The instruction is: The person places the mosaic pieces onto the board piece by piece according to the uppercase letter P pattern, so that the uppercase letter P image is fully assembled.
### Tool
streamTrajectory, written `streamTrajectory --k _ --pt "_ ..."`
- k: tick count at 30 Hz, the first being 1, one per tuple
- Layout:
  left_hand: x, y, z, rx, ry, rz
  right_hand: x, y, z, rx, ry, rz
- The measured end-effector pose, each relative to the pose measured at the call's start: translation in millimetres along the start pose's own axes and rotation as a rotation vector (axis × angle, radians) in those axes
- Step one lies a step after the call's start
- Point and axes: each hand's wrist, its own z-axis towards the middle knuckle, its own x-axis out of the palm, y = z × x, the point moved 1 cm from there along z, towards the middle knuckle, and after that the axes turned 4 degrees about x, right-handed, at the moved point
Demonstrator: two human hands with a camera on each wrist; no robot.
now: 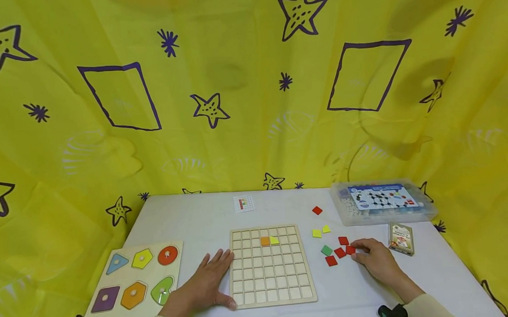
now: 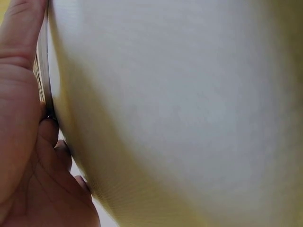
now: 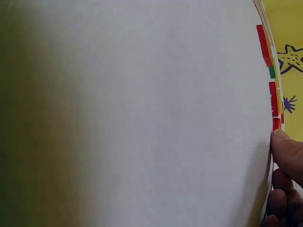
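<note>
A wooden grid board [image 1: 275, 304] lies in the middle of the table, with an orange tile [image 1: 265, 241] and a yellow tile [image 1: 274, 240] side by side in an upper row. My left hand [image 1: 206, 280] rests at the board's left edge, fingers spread and thumb near the lower corner. To the right of the board, my right hand [image 1: 379, 261] pinches a red square tile [image 1: 350, 250] between thumb and forefinger, at table level. Around it lie several red tiles [image 1: 331, 261], a green tile [image 1: 326, 250] and two yellow pieces [image 1: 317, 233]. In the right wrist view, the thumb [image 3: 288, 152] meets the tile.
A small pattern card [image 1: 243, 204] lies behind the board, and one red tile [image 1: 317, 210] sits apart. At the back right stands a clear plastic case [image 1: 384, 216], with a small card box [image 1: 401, 238] before it. A shape puzzle board [image 1: 108, 269] occupies the left.
</note>
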Motion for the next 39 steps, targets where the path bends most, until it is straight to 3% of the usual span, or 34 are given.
streamTrajectory --k 6,15,24,31,39 --pt "0.4 0.5 0.5 0.001 0.005 -0.003 0 -4 1.1 -0.002 -0.017 -0.037" --pt "-0.1 -0.4 0.5 0.003 0.010 -0.001 0 -3 1.4 0.039 0.032 -0.016" --pt "-1.7 -0.5 -0.5 -0.003 0.009 -0.008 2 -3 -0.4 -0.015 0.003 -0.025" --pt "-0.3 1.0 -0.5 -0.001 0.003 -0.014 -1 0 -0.7 -0.034 -0.044 0.060" --pt "-0.1 0.4 -0.4 0.000 0.007 -0.016 3 8 2.7 0.017 -0.046 0.217"
